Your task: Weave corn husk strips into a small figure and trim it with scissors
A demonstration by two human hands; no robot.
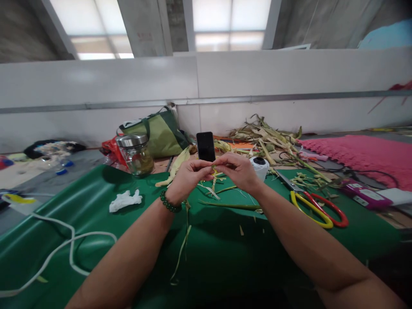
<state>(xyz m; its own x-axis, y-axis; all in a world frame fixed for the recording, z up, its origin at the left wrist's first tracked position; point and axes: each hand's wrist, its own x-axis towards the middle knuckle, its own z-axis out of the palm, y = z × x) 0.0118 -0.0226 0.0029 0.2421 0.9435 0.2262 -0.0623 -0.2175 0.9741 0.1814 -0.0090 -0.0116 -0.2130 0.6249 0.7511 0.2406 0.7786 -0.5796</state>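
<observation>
My left hand (pixel 189 176) and my right hand (pixel 240 171) meet above the green mat (pixel 212 253), fingertips pinched together. Between them is a small yellow-green piece of corn husk (pixel 213 166), mostly covered by the fingers. A thin curled husk strip (pixel 183 246) trails down beside my left wrist, which wears a green bead bracelet (pixel 168 202); where its upper end goes is hidden. Behind the right hand sits a white spool of thread (pixel 260 165). Scissors with red and yellow handles (pixel 313 206) lie open to the right.
A phone (pixel 205 146) stands upright behind my hands. Dry corn husks (pixel 267 135) pile at the back right, near a pink fringed cloth (pixel 357 154). On the left are a lidded glass jar (pixel 137 156), a green bag (pixel 164 133), crumpled white tissue (pixel 125 201) and a white cable (pixel 73 240).
</observation>
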